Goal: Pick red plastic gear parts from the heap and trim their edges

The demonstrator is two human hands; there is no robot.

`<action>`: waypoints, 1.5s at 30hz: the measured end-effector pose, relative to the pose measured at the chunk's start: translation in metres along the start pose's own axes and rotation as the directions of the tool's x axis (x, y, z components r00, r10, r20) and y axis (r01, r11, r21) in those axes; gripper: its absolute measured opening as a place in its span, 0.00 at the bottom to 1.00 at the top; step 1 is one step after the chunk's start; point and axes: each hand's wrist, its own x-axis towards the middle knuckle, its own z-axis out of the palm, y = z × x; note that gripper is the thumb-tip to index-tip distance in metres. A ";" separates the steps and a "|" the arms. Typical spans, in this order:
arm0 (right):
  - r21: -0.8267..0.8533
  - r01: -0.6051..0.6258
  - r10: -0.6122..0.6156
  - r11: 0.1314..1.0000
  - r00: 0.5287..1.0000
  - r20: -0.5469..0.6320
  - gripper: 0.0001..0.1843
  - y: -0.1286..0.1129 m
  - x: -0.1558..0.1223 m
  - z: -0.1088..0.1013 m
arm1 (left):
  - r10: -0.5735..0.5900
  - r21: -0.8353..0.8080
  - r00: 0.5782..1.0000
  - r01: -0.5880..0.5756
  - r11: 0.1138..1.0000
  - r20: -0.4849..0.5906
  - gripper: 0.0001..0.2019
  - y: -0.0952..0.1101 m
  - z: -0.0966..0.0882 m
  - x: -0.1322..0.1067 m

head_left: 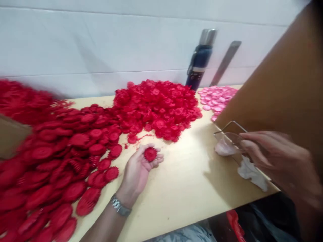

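Note:
My left hand (137,171), wearing a metal watch (121,205), is raised over the table with the palm up. A small red ruffled fabric flower (150,154) is held in its curled fingers. My right hand (275,154) is blurred, its fingers pinched together at the right. At its fingertips are a thin bent metal wire (233,122) and a clear, whitish plastic pouch (224,147); what exactly the fingers grip is unclear. A crumpled white scrap (252,173) lies just below that hand.
Red round flower pieces (80,139) cover the left of the table, beside a heap of frilly red flowers (158,104). Pink discs (218,97) lie at the back. A dark blue flask (200,62) and metal strip (225,64) stand near the wall. A brown board (282,90) rises at right.

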 end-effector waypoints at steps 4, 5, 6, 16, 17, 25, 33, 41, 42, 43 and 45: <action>0.371 0.125 -0.144 0.920 0.989 0.026 0.10 -0.065 0.015 0.021 | -0.005 -0.090 0.999 0.009 0.996 0.043 0.14 -0.001 0.001 -0.002; 0.437 0.206 -0.257 0.876 0.964 0.060 0.13 -0.085 0.020 0.033 | 0.001 -0.117 0.998 0.006 0.993 0.057 0.14 -0.002 0.002 -0.003; 0.473 0.275 -0.358 0.837 0.929 0.093 0.14 -0.104 0.023 0.046 | 0.004 -0.144 0.998 0.005 0.990 0.068 0.14 -0.002 0.002 -0.004; 0.446 0.341 -0.453 0.828 0.875 0.173 0.20 -0.154 0.011 0.106 | 0.074 -0.292 0.991 -0.039 0.956 0.111 0.15 -0.007 0.000 0.000; 0.458 0.339 -0.459 0.822 0.870 0.181 0.20 -0.153 0.010 0.106 | 0.068 -0.301 0.991 -0.030 0.953 0.118 0.16 -0.006 -0.001 0.000; 0.534 0.383 -0.536 0.753 0.828 0.162 0.23 -0.138 0.009 0.108 | 0.049 -0.249 0.994 -0.023 0.968 0.098 0.14 -0.002 -0.003 -0.001; 0.451 0.343 -0.430 0.824 0.897 0.104 0.18 -0.139 0.019 0.100 | 0.124 -0.186 0.992 -0.120 0.975 0.011 0.06 -0.006 -0.007 0.004; 0.700 0.094 -0.196 0.708 0.978 0.067 0.12 -0.144 0.036 0.107 | 0.214 0.108 0.977 -0.212 0.971 -0.005 0.06 -0.008 -0.008 0.004; 0.717 0.065 -0.182 0.694 0.979 0.088 0.12 -0.144 0.038 0.107 | 0.219 0.152 0.976 -0.215 0.965 -0.008 0.06 -0.008 -0.008 0.004; 0.731 0.039 -0.176 0.681 0.978 0.112 0.12 -0.144 0.040 0.108 | 0.221 0.192 0.975 -0.215 0.958 -0.012 0.06 -0.008 -0.008 0.004; 0.756 -0.004 -0.179 0.654 0.971 0.160 0.12 -0.144 0.043 0.109 | 0.237 0.257 0.971 -0.225 0.940 -0.018 0.08 -0.007 -0.010 0.003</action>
